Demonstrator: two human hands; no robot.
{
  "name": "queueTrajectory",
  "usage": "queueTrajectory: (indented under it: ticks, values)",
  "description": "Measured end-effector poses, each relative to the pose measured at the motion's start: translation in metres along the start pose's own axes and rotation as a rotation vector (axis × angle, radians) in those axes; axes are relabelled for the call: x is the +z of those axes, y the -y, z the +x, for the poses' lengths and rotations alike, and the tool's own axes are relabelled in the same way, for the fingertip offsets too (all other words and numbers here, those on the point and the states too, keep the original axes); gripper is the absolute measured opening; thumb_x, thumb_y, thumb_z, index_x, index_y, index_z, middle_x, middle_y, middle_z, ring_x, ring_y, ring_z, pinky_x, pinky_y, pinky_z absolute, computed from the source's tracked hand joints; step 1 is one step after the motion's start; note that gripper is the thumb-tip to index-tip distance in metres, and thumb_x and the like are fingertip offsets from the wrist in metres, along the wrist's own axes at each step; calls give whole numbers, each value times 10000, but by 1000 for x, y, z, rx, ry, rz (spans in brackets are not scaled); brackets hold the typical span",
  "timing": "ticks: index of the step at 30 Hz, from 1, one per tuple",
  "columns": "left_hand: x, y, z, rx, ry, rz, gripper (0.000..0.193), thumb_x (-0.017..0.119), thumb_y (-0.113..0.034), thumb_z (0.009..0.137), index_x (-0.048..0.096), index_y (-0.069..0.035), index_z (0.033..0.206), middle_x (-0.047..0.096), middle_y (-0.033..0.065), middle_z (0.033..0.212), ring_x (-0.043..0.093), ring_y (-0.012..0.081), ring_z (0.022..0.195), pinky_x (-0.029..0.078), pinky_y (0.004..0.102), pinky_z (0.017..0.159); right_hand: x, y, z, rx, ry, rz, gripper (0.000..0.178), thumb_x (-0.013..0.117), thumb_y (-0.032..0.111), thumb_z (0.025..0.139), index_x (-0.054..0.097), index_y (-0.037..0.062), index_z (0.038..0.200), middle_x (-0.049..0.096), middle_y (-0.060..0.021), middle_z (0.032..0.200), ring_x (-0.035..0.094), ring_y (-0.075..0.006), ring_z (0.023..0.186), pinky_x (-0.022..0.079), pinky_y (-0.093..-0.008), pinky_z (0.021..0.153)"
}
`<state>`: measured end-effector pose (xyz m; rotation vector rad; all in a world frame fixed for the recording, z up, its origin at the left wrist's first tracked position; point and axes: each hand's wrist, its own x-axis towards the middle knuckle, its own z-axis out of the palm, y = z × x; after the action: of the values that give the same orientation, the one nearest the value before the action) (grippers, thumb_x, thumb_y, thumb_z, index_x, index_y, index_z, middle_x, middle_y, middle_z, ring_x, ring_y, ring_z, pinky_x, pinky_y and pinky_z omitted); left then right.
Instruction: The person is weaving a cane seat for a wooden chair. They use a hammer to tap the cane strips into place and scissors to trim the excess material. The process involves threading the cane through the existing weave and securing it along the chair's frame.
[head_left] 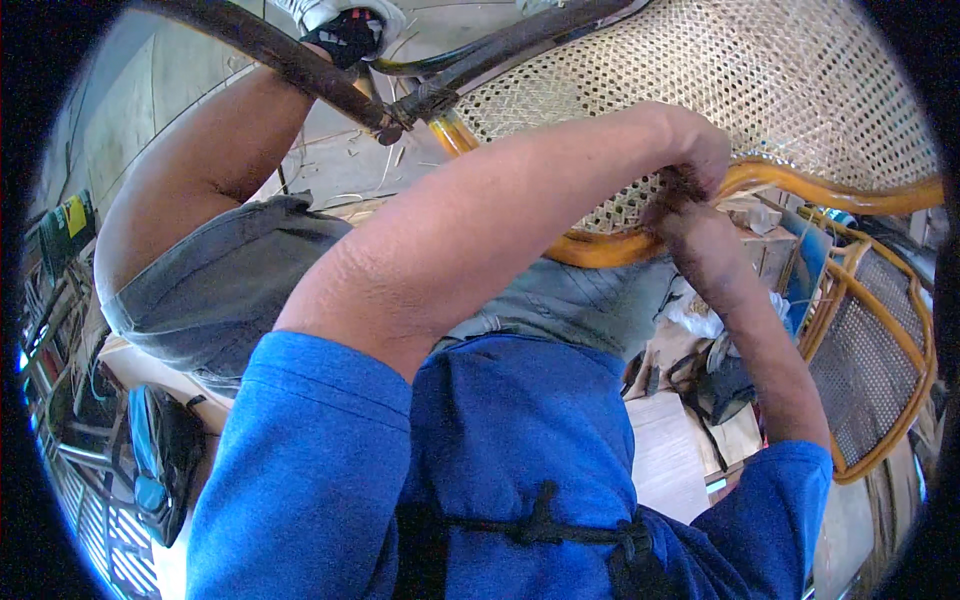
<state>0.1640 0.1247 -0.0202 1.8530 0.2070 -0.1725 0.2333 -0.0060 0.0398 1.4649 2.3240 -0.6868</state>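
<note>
A large woven cane panel (760, 85) with an open mesh lies across the upper right, edged by a glossy orange-brown rattan pole (600, 250). My left arm crosses over the panel, and my left hand (705, 150) bends down at its near edge with the fingers curled. Just below it, against the same rattan edge, is my right hand (690, 225), its fingers closed and close to the left hand's. Shadow and the hands themselves hide the fingertips, so whatever they pinch cannot be made out.
Dark poles (290, 65) joined by a wrapped binding stand at the upper left, near my bare leg (200, 160). A rattan chair part with mesh (865, 350) leans at the right. Beside my right arm lie a dark cloth or bag (725, 385) and white plastic (700, 315).
</note>
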Motion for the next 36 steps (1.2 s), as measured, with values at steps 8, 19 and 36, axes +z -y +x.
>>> queueTrajectory:
  ticks: [8, 19, 36]
  values:
    - [15, -27, -120, -115, -935, -426, 338, 563, -301, 822, 639, 24, 873, 624, 170, 777, 607, 250, 722, 476, 349, 682, 11, 12, -6, -26, -312, -26, 190, 526, 83, 714, 569, 41, 894, 564, -113, 940, 558, -288, 884, 484, -374, 745]
    - [50, -21, -199, -304, -987, -831, 228, 586, -222, 862, 615, 3, 850, 557, -31, 694, 483, 51, 678, 429, 241, 601, 12, 22, -3, 76, -405, 200, 129, 579, 35, 747, 585, 40, 876, 576, -115, 887, 555, -289, 816, 460, -365, 720]
    - [55, -17, -191, -297, -969, -734, 227, 584, -215, 861, 611, 11, 857, 566, -19, 704, 490, 55, 677, 429, 241, 601, -17, 23, 14, -20, -39, -18, 162, 480, 86, 748, 551, 63, 892, 538, -99, 864, 567, -287, 858, 471, -382, 677]
